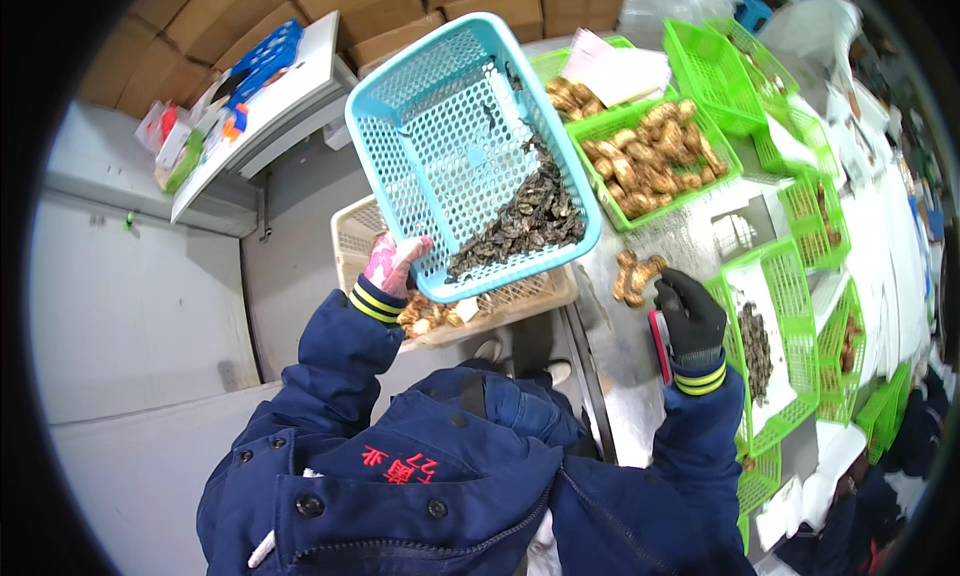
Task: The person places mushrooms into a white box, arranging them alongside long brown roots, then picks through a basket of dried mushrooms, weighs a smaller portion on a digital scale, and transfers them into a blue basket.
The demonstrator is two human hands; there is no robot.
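Note:
My left hand [392, 263], in a pink and white glove, grips the near left rim of a light blue perforated plastic basket [362, 151]. The basket is tilted, and dark shrivelled pieces [530, 221] have gathered along its near right side. Below it is a beige crate [540, 288] holding pale and brown mushrooms [425, 318], partly hidden by the basket. Over the table at the right, my right hand [692, 318], in a black glove, has its fingers apart, with their tips beside a few thick-stemmed brown mushrooms [635, 278] lying on the tabletop.
A green basket [632, 219] full of brown mushrooms stands beyond my right hand. More green baskets [800, 361] line the right, one with dark pieces on white lining. Cardboard boxes [360, 11] are stacked at the back. A white side table [290, 101] stands at the far left.

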